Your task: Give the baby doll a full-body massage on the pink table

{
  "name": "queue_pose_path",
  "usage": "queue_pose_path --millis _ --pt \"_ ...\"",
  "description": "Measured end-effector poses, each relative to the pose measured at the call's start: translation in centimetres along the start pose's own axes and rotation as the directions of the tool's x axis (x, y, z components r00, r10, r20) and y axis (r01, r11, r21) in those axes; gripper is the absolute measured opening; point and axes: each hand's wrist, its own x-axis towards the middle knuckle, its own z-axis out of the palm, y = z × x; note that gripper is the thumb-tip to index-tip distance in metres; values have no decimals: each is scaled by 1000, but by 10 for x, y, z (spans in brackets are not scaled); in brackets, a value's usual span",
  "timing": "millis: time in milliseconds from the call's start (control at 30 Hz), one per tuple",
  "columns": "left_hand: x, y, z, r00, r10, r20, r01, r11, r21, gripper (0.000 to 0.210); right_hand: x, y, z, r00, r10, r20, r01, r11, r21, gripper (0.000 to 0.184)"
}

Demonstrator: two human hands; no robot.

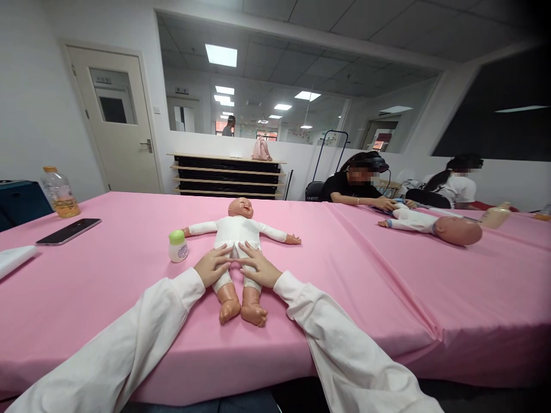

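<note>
A baby doll (236, 230) in a white cloth suit lies on its back, head away from me and bare feet toward me, arms spread wide. My left hand (213, 265) rests on the doll's hip and upper leg on the left, fingers stretched out. On the other side my right hand (260, 265) lies over the hip and upper leg, its fingers spread as well. The fingertips of both hands come close together at the doll's lower belly. A small white bottle with a green cap (178, 246) stands beside the doll's arm, left of my left hand.
A pink cloth (327, 287) covers the table. At the left are a phone (69, 231), a drink bottle (61, 193) and a white item (16, 261). Across the table, a person (359, 180) handles another doll (430, 226), near a beige bottle (495, 215). Another person (450, 182) sits farther right.
</note>
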Motion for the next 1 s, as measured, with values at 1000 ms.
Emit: queue_pose_path --millis 1000 --pt "2 -15 6 1000 -6 -2 6 1000 18 49 2 2 7 1000 -18 -25 17 999 -46 36"
